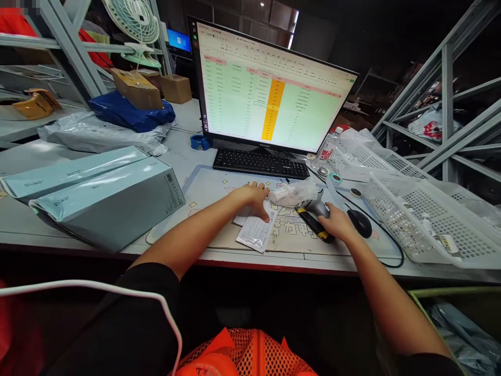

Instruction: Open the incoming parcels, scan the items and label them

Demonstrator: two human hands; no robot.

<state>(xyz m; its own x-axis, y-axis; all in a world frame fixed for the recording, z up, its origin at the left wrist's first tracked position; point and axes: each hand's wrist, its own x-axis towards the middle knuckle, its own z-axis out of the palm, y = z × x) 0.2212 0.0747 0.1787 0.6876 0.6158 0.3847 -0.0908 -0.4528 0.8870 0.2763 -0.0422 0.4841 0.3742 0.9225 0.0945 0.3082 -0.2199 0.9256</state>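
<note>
My left hand [256, 200] is over the desk mat with its fingers apart. Its thumb rests on a white packet with a printed label [254, 232], and its fingertips are beside a clear bubble-wrapped parcel [293, 193]. To the right, my right hand [337, 220] has its fingers around the end of a grey barcode scanner [319, 204]; the grip is partly hidden. A black and yellow utility knife [313, 223] lies just below the scanner, close to my right thumb. Beyond my wrist sits a black mouse [360, 223].
A monitor [238, 99] showing a spreadsheet stands behind a black keyboard [260, 163]. Pale blue boxes [129, 203] are at the left, near a grey plastic mailer [102, 137]. White perforated baskets [415, 230] line the right. A cable curves round the mouse, and tape rolls [335, 179] lie behind.
</note>
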